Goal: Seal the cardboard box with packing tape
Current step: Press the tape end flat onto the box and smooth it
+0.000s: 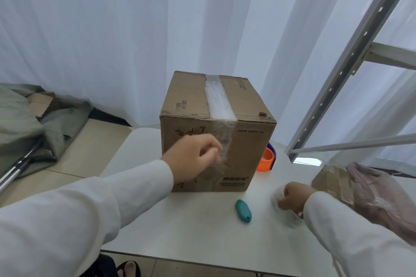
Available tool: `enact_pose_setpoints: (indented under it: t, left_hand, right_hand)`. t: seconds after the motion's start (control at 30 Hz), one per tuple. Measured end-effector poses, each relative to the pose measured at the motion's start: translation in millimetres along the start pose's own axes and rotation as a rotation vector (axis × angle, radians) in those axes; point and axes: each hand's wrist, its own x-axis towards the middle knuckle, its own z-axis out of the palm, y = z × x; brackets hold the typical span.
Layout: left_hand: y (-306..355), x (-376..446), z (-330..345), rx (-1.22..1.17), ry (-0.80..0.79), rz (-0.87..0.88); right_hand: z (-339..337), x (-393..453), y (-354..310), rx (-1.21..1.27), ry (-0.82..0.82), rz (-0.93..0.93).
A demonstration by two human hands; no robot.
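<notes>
On the white table [202,231], left to right: left hand [193,159], fingers curled, pressing the tape strip [219,101] down the near face of the cardboard box [191,96]; strip runs away from the viewer across the top. Right hand [292,198], well apart, clasps the clear tape roll [279,195].

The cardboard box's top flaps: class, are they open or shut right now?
Shut. The cardboard box has its flaps lying flat, with a strip of clear tape running along the top seam and down the front face.
</notes>
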Motion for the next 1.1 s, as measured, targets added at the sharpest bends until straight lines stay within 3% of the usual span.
enact_pose_setpoints:
  t: [0.1,0.17,0.23,0.33,0.4,0.47,0.8,1.0,1.1]
  left_hand:
    - [-3.0,6.3,-16.4,0.382,0.352,0.324]
    - [-7.9,13.1,-24.4,0.555,0.476,0.392]
    - [-17.5,18.6,-30.1,0.670,0.493,0.347]
    - [-32.2,20.9,-32.8,0.747,0.435,0.269]
    - [-35.6,21.8,-30.7,0.758,0.435,0.263]
    - [-33.3,22.0,-28.1,0.706,0.466,0.253]
    - [-31.4,25.4,-25.8,0.619,0.513,0.196]
    - [-30.6,24.1,-25.4,0.596,0.514,0.184]
    - [-30.8,24.9,-25.8,0.582,0.528,0.184]
  right_hand:
    - [14.5,4.7,-13.8,-0.105,0.016,-0.041]
    - [9.5,0.8,-24.4,-0.128,0.050,-0.069]
    - [-2.7,-13.6,-33.9,-0.157,0.175,-0.212]
    - [-15.0,-48.3,-50.6,0.062,0.443,-0.675]
    - [-15.8,-69.0,-70.1,0.175,0.460,-0.927]
    - [-11.0,-71.1,-92.4,0.126,0.412,-1.049]
    - [0.1,-13.0,-125.8,0.293,0.217,-0.906]
    - [35.1,8.6,-122.5,0.150,0.069,-0.704]
    - [28.5,-0.4,-125.7,0.003,0.028,-0.689]
